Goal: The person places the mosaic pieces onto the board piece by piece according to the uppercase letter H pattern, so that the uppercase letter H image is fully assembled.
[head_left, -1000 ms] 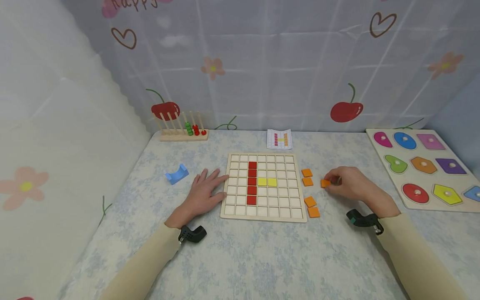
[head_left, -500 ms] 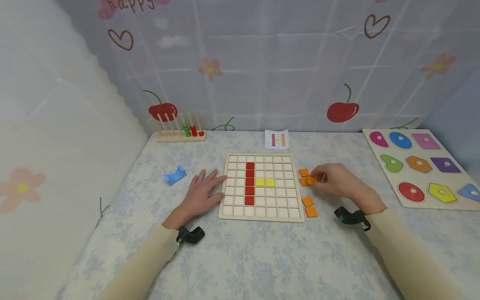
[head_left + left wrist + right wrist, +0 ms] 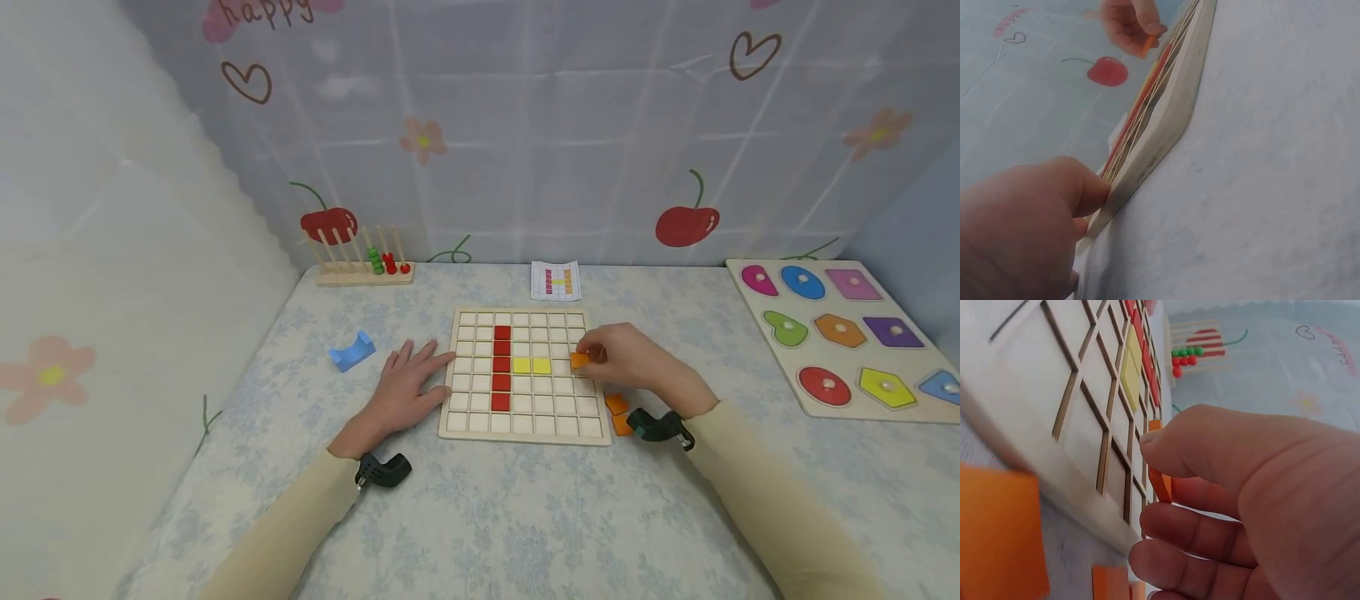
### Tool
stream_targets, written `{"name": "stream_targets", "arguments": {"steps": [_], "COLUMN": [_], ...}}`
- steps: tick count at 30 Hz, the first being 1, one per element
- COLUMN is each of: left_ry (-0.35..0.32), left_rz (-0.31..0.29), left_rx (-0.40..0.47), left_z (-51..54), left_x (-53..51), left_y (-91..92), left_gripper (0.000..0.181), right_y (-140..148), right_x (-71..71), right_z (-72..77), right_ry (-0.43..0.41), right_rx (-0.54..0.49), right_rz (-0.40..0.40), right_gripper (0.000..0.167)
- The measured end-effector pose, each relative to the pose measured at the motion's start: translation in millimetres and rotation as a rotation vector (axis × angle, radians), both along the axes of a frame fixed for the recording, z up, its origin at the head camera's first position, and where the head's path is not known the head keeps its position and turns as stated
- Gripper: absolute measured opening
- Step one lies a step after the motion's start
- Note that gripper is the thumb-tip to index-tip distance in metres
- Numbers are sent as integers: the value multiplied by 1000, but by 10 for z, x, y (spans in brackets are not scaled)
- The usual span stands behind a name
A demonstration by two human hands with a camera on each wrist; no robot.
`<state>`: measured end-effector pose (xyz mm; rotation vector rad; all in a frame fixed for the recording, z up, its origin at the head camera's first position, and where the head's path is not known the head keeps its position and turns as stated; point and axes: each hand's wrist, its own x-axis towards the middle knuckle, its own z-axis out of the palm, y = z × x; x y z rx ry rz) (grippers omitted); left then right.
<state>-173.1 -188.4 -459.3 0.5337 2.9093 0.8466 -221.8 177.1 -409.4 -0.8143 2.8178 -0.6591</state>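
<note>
My left hand (image 3: 405, 390) rests at the left edge of a wooden grid board (image 3: 525, 439), fingers spread, thumb and fingertips touching its rim. My right hand (image 3: 626, 357) hovers over the board's right side. Its thumb and fingers pinch an orange square tile (image 3: 579, 360), also seen as an orange tile (image 3: 1159, 484) in the right wrist view. A column of several red tiles (image 3: 501, 365) sits in the grid, with two yellow tiles (image 3: 531, 366) to its right. Loose orange tiles (image 3: 617, 405) lie by the board's right edge; others are hidden under my right hand.
Behind the board lies a printed pattern card (image 3: 556, 281). A bead rack (image 3: 365, 273) stands at the back left, and a blue curved piece (image 3: 352, 351) lies left of my left hand. To the right is a shape puzzle board (image 3: 810, 287).
My right hand has moved left with the orange tile, from the table right of the board to above its right columns. My left hand has stayed in place.
</note>
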Motion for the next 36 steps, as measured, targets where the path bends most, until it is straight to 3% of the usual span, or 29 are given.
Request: {"name": "stream_targets", "arguments": {"steps": [8,20,31,36], "left_ry": [-8,9,26,30], "left_rz": [-7,-1,4,6], "left_rx": [5,3,9,9], "left_z": [19,21,-7,-3], "left_x": [3,15,25,13], "left_y": [6,5,4,3], "left_gripper": [57,56,56,55], "right_y": [-153,-217,-309,-343], "right_x": [-37,-150,-316,-395], "right_z": [-36,-40,-70,-72], "right_ry": [-21,-35,-45,3], "right_rx": [0,-2,17,50], "right_rz": [29,6,-80,-92], "right_gripper": [24,26,37,35]}}
